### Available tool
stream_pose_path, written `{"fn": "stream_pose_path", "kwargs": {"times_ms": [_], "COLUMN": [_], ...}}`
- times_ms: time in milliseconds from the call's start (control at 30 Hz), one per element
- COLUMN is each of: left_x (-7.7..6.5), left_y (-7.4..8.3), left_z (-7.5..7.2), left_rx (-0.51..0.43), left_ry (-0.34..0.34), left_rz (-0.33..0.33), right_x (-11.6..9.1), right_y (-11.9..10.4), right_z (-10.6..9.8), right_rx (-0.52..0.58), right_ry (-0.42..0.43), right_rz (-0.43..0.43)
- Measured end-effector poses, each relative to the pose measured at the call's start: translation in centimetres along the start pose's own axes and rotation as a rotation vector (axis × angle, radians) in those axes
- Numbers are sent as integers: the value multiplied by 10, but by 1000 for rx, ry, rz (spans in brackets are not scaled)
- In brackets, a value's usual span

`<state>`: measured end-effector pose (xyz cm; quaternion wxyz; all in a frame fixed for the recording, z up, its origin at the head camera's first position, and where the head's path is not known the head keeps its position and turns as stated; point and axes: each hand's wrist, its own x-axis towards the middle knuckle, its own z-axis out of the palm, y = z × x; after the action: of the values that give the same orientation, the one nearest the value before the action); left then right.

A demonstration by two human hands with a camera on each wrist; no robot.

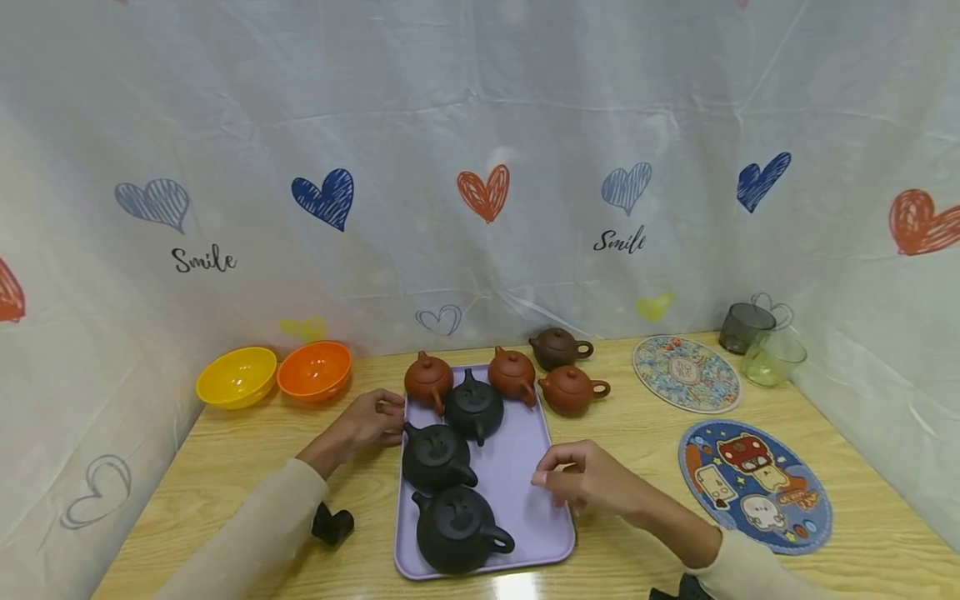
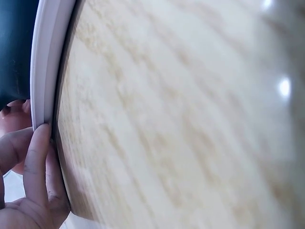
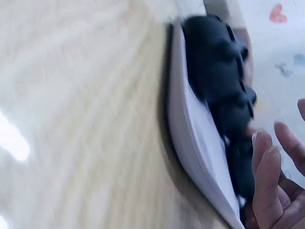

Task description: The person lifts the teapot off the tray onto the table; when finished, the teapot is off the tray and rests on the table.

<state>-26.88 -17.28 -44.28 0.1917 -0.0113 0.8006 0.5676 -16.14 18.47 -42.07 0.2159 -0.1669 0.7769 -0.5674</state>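
A lilac tray (image 1: 517,492) lies on the table, holding several teapots. Three are black: a front one (image 1: 457,533), a middle one (image 1: 435,457) and a farther one (image 1: 474,408). Two reddish-brown ones, a left teapot (image 1: 427,380) and a right teapot (image 1: 512,372), stand at its far end. My left hand (image 1: 367,421) is at the tray's far left side; in the left wrist view its fingers (image 2: 36,167) pinch the rim. Above the tray's right edge, my right hand (image 1: 592,483) holds nothing, its fingers loosely bent.
Right of the tray's far end stand a red-brown teapot (image 1: 570,393) and a dark brown teapot (image 1: 557,350). Yellow (image 1: 237,379) and orange (image 1: 315,372) bowls sit at the back left. Two round mats (image 1: 686,373) and two cups, one grey (image 1: 744,329), one green (image 1: 772,358), are rightward.
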Motion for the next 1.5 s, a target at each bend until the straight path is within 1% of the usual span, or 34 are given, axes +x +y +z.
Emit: {"fn": "stream_pose_path", "kwargs": {"times_ms": [100,233,333,433,600,800,900,1167,1333,1500], "left_x": [0,0,1,1,1,1,1,0,0,0], "left_y": [1,1,1,0,1,1,1,-1,-1,-1], "left_z": [-1,-1,0,0,0,-1,-1,-1,-1,-1], "left_rx": [9,7,6,2,15,25,29,24,30,19], "left_ry": [-3,-12,-14,-7,-7,-2,-3,-4,-1,-1], "left_rz": [-1,5,7,-1,1,-2,-1,1,1,9], "right_x": [1,2,4,5,5,4,4,4,4,4], "right_y": [-1,-2,-3,-4,-5,-5,-6,-6,-7,-6], "right_z": [19,39,50,56,60,63,64,68,69,67], "right_rx": [23,31,25,19,32,30,31,39,73,128], "right_ry": [-44,-76,-90,-102,-118,-143,-160,-155,-156,-177], "right_rz": [13,47,74,87,103,85,91,124,135,129]}}
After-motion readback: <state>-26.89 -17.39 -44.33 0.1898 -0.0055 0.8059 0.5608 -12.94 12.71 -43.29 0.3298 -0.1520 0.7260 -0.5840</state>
